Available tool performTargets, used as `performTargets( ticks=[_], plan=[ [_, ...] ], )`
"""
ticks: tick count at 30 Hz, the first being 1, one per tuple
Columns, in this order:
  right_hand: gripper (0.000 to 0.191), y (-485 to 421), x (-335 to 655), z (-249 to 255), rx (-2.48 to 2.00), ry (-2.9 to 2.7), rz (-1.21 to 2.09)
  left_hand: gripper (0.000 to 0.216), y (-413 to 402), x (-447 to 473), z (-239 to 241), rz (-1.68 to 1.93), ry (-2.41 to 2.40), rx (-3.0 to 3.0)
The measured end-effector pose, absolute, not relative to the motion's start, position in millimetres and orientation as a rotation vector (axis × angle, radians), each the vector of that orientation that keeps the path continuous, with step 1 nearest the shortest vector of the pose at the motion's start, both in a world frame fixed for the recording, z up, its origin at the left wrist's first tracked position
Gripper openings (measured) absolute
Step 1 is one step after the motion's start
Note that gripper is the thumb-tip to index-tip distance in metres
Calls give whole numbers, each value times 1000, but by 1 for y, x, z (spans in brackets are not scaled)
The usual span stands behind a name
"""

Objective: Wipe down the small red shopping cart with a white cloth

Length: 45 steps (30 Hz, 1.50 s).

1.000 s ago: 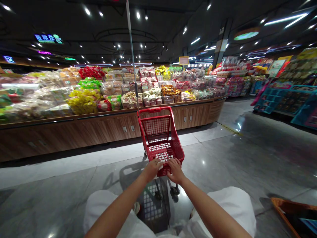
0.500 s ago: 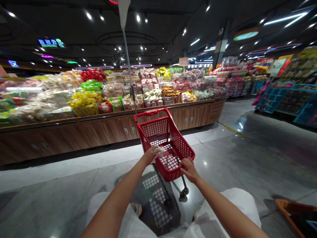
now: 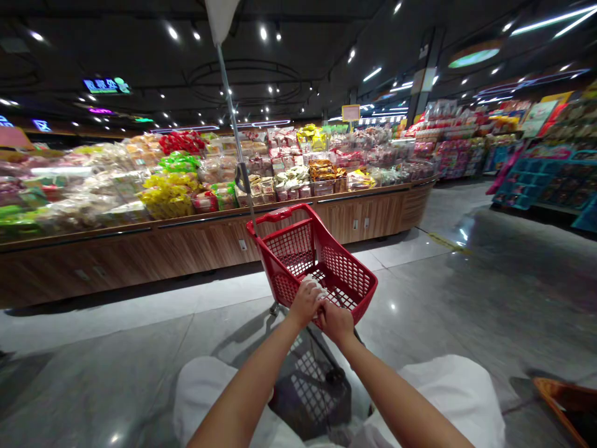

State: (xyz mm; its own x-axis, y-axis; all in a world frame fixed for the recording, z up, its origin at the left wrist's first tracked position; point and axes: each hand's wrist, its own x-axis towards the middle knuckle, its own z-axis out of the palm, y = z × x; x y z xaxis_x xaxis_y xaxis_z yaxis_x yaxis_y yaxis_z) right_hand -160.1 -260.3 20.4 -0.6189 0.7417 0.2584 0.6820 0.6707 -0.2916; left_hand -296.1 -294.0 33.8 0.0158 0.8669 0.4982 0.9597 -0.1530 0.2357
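A small red plastic shopping cart [image 3: 347, 267] stands in front of me, its lattice basket facing my knees. My left hand [image 3: 305, 305] is closed on a crumpled white cloth [image 3: 313, 284] at the cart's near rim; whether it is paper or fabric I cannot tell. Right beside it, my right hand [image 3: 336, 320] has its fingers curled at the same near rim, touching or almost touching the left. Its fingertips are partly hidden. The basket holds no goods that I can see. A grey pole [image 3: 229, 99] with a pale flag rises from the handle end.
Beyond the cart runs a wood-panelled display counter [image 3: 209, 246] heaped with packaged snacks. Blue racks [image 3: 536, 180] stand at the right. An orange-brown container [image 3: 557, 404] sits on the floor at lower right. Grey polished floor [image 3: 420, 292] lies around the cart.
My right hand has slid left along the rim from the right corner to beside my left hand. The left hand has moved slightly right and down with the cloth. The cart has turned a little.
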Motion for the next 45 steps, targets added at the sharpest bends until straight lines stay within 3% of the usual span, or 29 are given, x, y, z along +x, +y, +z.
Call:
performTargets(
  ticks=[3, 7, 12, 17, 29, 36, 40, 45],
  plan=[
    [30, -254, -147, 19, -1102, -2545, 181, 37, -296, -294, 29, -684, -1789, -2152],
    [36, -243, -132, 15, -1085, -2556, 93, 31, -289, -320, 38, -390, -1624, -2288],
    [37, -226, -114, 13, -1031, -2550, 9, 27, -297, -380, 69, -159, -1811, -2079],
    [36, -206, -103, 12, -925, -2534, -12, 32, -311, -386, 80, -206, -1852, -2044],
    [32, -195, -106, 1, -882, -2410, -107, 20, -276, -253, 47, -382, -2036, -1944],
    [40, -174, -93, 1, -647, -2583, 101, 14, -316, -329, 78, -55, -1847, -2062],
    [37, -171, -92, 8, -691, -2608, 118, 14, -345, -368, 96, -75, -1970, -1866],
    [28, -207, -125, 17, -687, -2531, -15, 11, -335, -335, 85, -169, -2113, -1782]
  ],
)
